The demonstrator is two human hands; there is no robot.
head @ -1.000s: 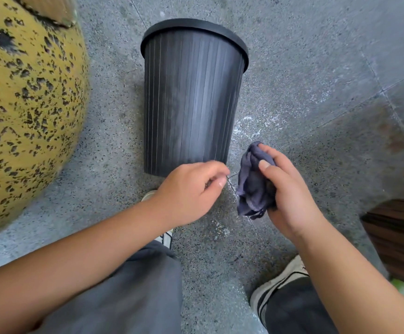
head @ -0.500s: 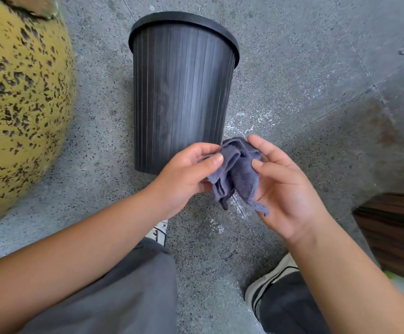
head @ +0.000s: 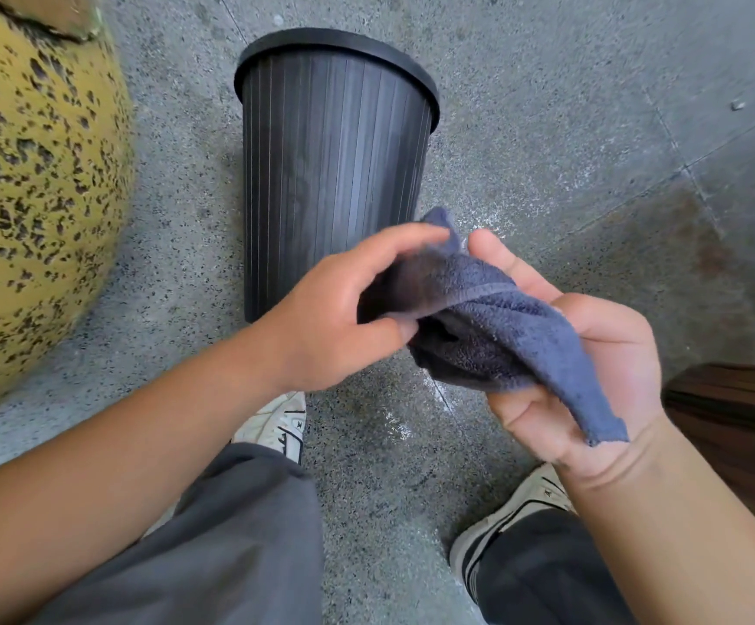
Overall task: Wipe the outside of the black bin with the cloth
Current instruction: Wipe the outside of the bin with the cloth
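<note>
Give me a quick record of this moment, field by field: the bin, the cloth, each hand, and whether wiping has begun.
bin: black bin on the grey speckled floor, ribbed side facing the camera
cloth: blue-grey cloth, bunched, held in front of the bin, not seen touching it
left hand: left hand pinches the cloth's left part
right hand: right hand, palm up, cloth draped across it, thumb over an edge
wiping: not yet begun
nearby: yellow speckled rounded object left of the bin; dark wooden object at right
</note>
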